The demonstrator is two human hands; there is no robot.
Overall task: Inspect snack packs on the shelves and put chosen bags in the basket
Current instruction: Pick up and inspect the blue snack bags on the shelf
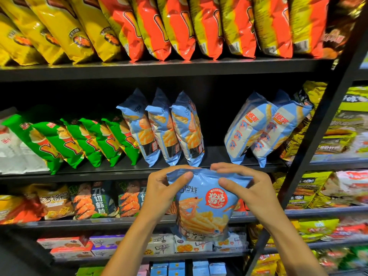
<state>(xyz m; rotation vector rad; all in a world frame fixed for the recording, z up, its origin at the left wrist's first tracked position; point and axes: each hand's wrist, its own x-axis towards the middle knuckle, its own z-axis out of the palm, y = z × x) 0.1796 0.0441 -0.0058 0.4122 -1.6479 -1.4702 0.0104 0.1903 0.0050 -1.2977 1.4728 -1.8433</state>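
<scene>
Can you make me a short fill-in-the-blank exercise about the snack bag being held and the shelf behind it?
1. Both hands hold the ____-coloured snack bag by its top edge.
2. The left hand and right hand grip ____ bag(s) together.
3. Left of the three upright blue bags stand ____ bags.

Missing words: blue; one; green

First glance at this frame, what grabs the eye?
The light blue snack bag held up at centre, gripped along its top edge by the left hand and right hand. Behind it, matching blue bags stand on the middle shelf, with a gap beside them. Above, a row of orange-red bags and yellow bags fills the top shelf.
</scene>
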